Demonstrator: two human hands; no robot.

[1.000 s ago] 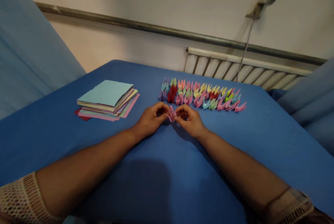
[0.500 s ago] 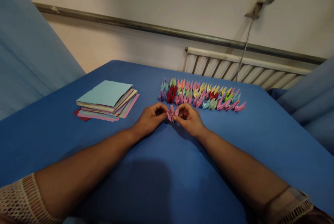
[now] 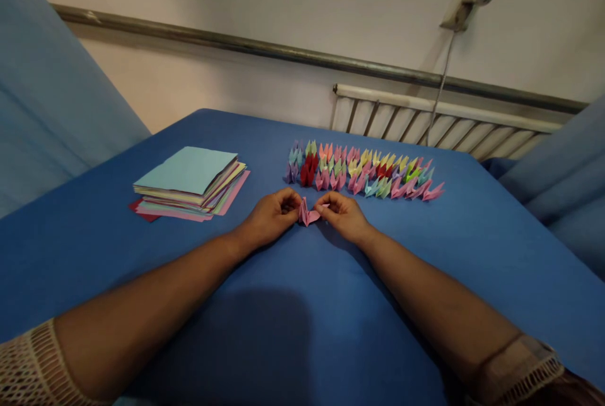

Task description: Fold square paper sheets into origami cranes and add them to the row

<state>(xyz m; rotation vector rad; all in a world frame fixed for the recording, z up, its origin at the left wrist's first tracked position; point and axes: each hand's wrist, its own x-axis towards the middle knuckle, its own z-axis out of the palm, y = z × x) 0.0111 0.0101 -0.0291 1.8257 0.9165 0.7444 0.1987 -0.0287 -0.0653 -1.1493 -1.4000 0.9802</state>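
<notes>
In the middle of the frame we hold a pink paper crane (image 3: 308, 217) low over the blue tabletop (image 3: 265, 267), our left hand (image 3: 274, 214) pinching its left side and our right hand (image 3: 347, 218) its right, thumb against fingers in a narrow grip. Just above, right of centre, we see rows of folded cranes (image 3: 360, 180) (pink, yellow, red, green and blue among them). At left of centre we have a paper stack (image 3: 189, 169), pale blue on top, its edges uneven.
</notes>
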